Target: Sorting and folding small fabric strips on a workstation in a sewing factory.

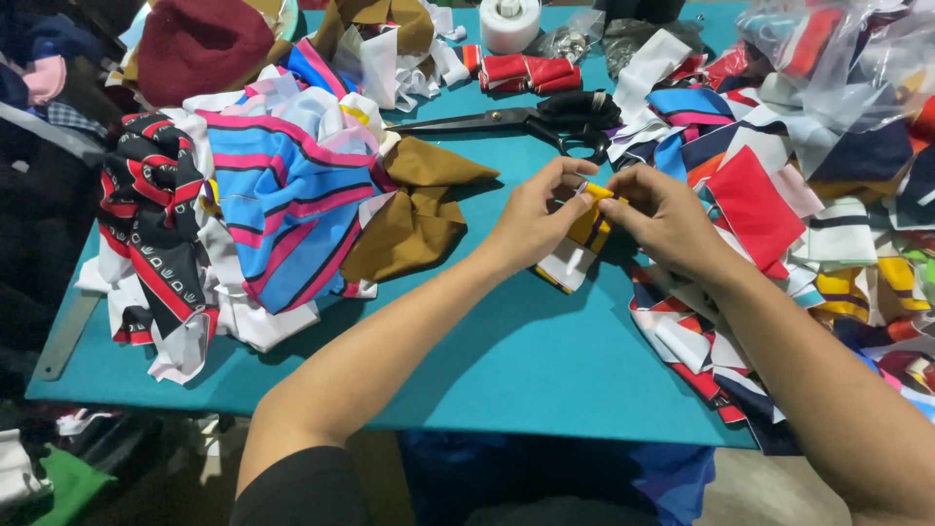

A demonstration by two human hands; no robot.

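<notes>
My left hand (534,216) and my right hand (660,216) meet over the teal table (506,341) and pinch the top of a small yellow, black and white striped fabric piece (579,244). The piece hangs down between the two hands, its lower end resting on the table. Both sets of fingers close on its yellow upper edge.
Large black-handled scissors (531,121) lie just behind the hands. A heap of striped blue, pink and black-red fabric (263,195) with a brown piece (414,214) fills the left. Mixed scraps (828,214) pile up on the right. A white tape roll (509,21) stands at the back.
</notes>
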